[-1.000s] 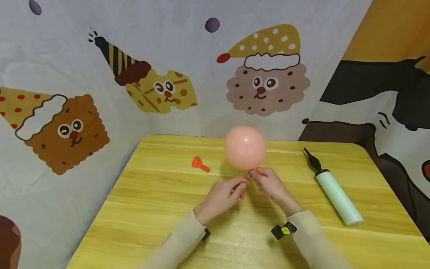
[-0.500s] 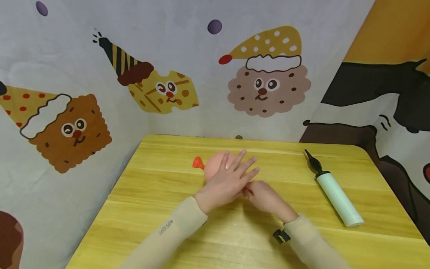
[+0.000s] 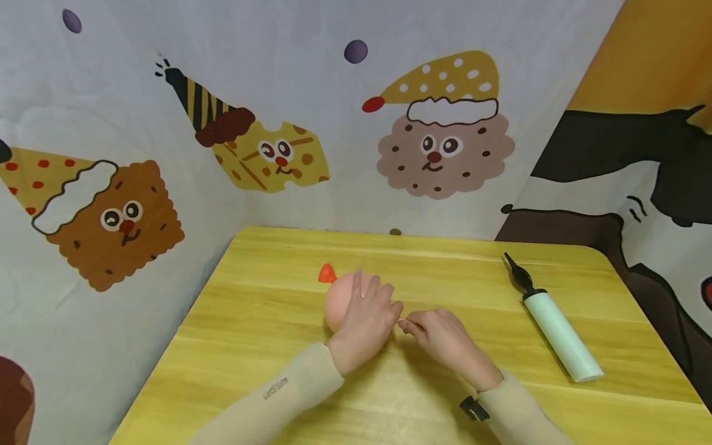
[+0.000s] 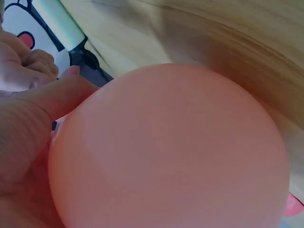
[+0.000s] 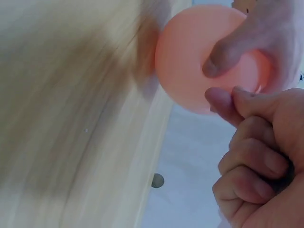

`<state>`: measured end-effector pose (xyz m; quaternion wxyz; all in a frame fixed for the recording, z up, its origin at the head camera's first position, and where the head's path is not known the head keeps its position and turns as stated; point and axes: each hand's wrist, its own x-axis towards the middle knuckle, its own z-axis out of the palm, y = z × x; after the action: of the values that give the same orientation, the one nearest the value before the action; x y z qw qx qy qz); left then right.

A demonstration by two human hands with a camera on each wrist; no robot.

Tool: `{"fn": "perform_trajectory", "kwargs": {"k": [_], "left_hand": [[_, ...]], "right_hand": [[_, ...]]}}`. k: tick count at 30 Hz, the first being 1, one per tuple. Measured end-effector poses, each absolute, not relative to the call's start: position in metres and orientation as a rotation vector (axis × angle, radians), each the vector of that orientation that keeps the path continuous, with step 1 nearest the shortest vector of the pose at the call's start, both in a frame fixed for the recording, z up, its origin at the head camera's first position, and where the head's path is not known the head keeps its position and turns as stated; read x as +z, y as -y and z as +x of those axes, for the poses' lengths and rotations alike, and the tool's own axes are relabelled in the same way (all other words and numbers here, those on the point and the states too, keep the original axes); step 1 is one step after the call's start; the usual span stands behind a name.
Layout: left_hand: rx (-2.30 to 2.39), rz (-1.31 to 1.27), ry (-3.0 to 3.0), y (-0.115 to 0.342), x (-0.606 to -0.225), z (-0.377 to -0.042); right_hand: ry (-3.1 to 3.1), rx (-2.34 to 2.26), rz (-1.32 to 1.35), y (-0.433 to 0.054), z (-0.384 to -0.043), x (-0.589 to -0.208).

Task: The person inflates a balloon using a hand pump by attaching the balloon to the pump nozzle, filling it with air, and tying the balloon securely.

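Observation:
A small inflated pink balloon (image 3: 337, 305) is held low over the table's middle. My left hand (image 3: 368, 320) grips it from above, its thumb laid along the balloon's side in the right wrist view. To the right, my right hand (image 3: 445, 337) pinches the balloon's neck between thumb and index finger, the other fingers curled in. Most of the neck is hidden by the fingertips. In the left wrist view the balloon (image 4: 171, 152) fills the foreground. Just behind it lies a flat red balloon (image 3: 327, 273), partly covered.
A hand pump (image 3: 563, 337) with a pale green barrel and black nozzle lies on the right of the wooden table (image 3: 267, 377). Behind the table's far edge hangs a white cloth (image 3: 289, 49) printed with cartoon biscuits and cheese.
The pink balloon has come down and left, towards the person. My left hand moved from its neck area, spread its fingers, and now grips its body. My right hand still pinches the neck, slightly lower.

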<state>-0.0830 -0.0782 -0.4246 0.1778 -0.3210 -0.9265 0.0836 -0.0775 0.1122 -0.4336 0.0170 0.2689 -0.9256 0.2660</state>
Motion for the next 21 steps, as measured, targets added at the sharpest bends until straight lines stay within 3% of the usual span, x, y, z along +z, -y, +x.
{"fn": "perform_trajectory", "kwargs": {"k": [12,21], "left_hand": [[0.36,-0.959,2.537,0.082,-0.446,-0.069],[0.283,-1.036,2.452,0.079,-0.43,-0.064]], "right_hand": [[2.807,0.737,1.01,-0.123,-0.061,-0.434],[2.734,0.7,0.863,-0.113,-0.063,-0.43]]}}
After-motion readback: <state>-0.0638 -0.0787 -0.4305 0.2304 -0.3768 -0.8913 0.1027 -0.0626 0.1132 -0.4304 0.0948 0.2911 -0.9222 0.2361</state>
